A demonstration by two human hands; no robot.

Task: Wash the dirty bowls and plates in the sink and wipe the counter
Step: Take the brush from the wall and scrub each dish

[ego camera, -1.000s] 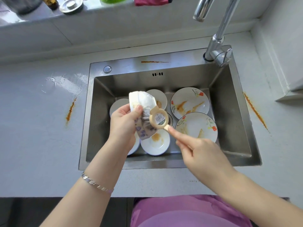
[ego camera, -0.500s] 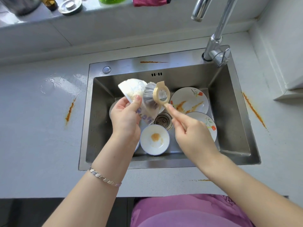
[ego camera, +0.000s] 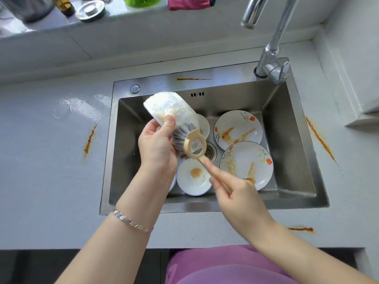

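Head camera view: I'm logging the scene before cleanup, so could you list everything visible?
Sink: one, steel, centre.
Faucet: one, chrome, back right.
Plates: two, white, floral, stained, in sink.
Small bowl: one, white, stained, sink front; others partly hidden.
Held bowl: one, white, soapy, left hand.
Brush: one, beige, right hand.
Stains: several, orange, on the counter.
Cloth: one, red, on the sill.
Bracelet: one, silver, left wrist.
Hands: left hand, right hand.
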